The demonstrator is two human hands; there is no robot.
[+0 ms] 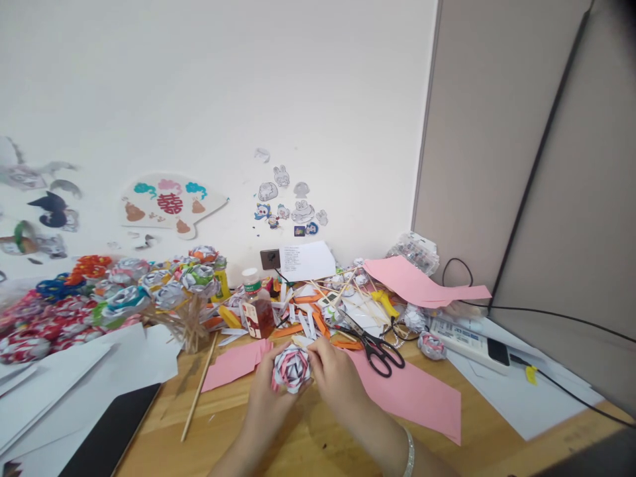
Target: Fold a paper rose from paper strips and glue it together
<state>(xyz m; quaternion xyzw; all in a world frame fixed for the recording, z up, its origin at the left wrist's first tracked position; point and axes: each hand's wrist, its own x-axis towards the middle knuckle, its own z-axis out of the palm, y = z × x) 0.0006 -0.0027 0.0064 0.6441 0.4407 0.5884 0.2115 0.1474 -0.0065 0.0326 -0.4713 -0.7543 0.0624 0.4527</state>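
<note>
A paper flower (292,368) with layered white and pink petals faces me at the front middle of the table. My left hand (269,384) is wrapped round its left side and underside. At its upper right edge, the fingers of my right hand (332,372) pinch the flower's rim. Behind the hands lie a small stack of pink paper (236,364) on the left and a larger pink sheet (412,394) on the right. Black-handled scissors (380,351) rest partly on the larger sheet. The flower's back is hidden by my fingers.
Many finished paper flowers (126,298) crowd the left. A wooden stick (199,387), a black flat board (112,434) and white sheets (64,384) lie nearer. A bottle (257,308) stands amid paper scraps; a power strip (470,344) with cables lies right.
</note>
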